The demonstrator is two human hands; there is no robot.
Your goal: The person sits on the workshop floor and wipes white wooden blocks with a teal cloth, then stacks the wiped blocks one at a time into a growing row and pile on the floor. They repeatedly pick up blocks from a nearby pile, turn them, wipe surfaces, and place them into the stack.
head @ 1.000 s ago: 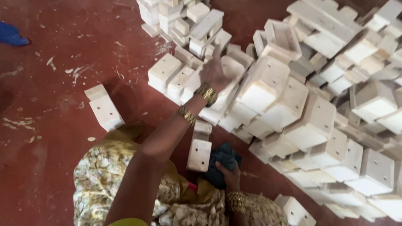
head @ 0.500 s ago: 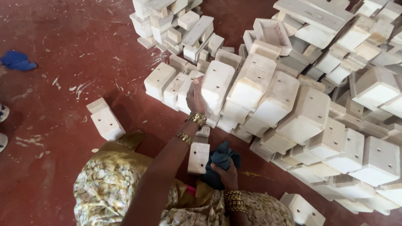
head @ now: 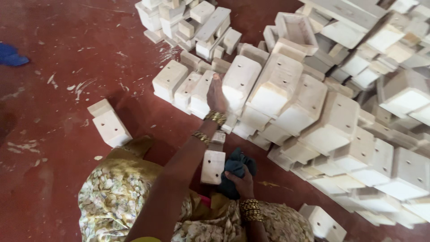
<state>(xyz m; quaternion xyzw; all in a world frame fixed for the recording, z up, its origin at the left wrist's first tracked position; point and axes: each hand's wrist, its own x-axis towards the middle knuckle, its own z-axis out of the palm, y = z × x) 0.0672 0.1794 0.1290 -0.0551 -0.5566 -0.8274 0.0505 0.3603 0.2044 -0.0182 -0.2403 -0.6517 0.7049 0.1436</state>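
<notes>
My left hand (head: 216,96) reaches out over a big heap of pale wooden box-like blocks (head: 313,98) and grips one upright block (head: 239,83) at the heap's near edge. Gold bangles sit on that wrist. My right hand (head: 242,181), close to my lap, is closed on a dark blue cloth (head: 236,168). A small wooden block with holes (head: 212,166) stands against that cloth, just left of the hand. Patterned yellow fabric (head: 116,197) covers my knees below.
A single wooden block (head: 109,123) lies on the red floor (head: 67,54) to my left. Another block (head: 322,222) rests near my right knee. More stacked blocks (head: 188,20) stand at the top. A blue object (head: 11,54) lies at the far left edge.
My left hand has shifted its hold to the side of the upright block and drawn slightly nearer. The view has moved a little. My right hand stays on the cloth.
</notes>
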